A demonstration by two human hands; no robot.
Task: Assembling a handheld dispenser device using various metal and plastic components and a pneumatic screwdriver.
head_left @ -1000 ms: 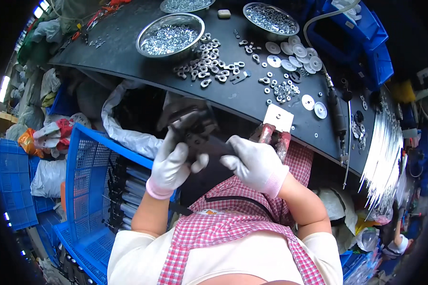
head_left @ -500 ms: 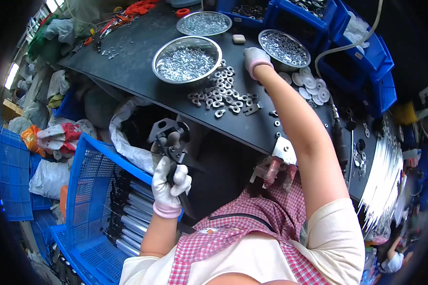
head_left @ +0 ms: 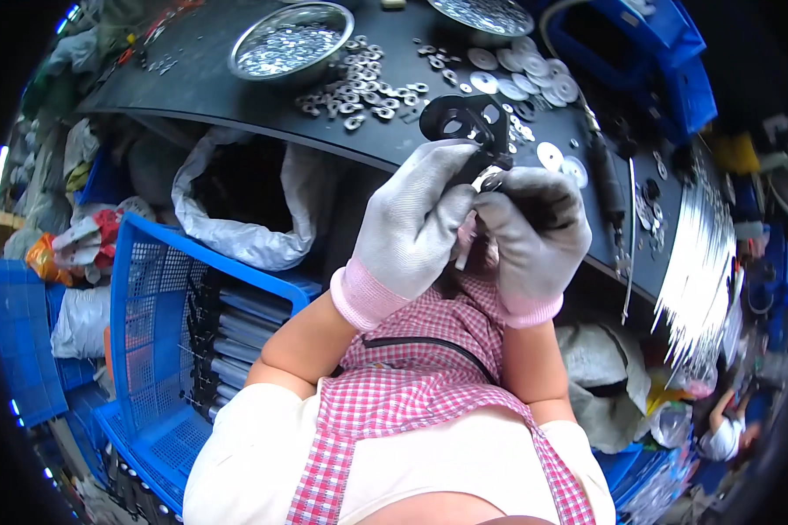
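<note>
Both my hands wear whitish gloves with pink cuffs and meet over the table's near edge. My left hand (head_left: 411,219) is closed on a black bracket part (head_left: 468,118) with round openings, which points away from me. Close against it, my right hand (head_left: 538,236) has its fingers pinched together at the bracket's near end. A small pale metal piece (head_left: 484,178) shows between the two hands; the fingers hide most of it, and I cannot tell which hand grips it. Just beyond lie loose silver eyelet-shaped pieces (head_left: 368,83) and pale round discs (head_left: 534,74).
Steel bowls of small metal parts, one at the left (head_left: 293,44) and one further right (head_left: 486,17), stand on the dark table (head_left: 201,96). A blue crate (head_left: 153,341) with tubes is at my left. Thin rods (head_left: 700,254) lie at the right, near blue bins (head_left: 665,44).
My left hand has brought the black bracket up and right from beside the crate. My right hand has come back from the far bowl to meet it. The view has shifted.
</note>
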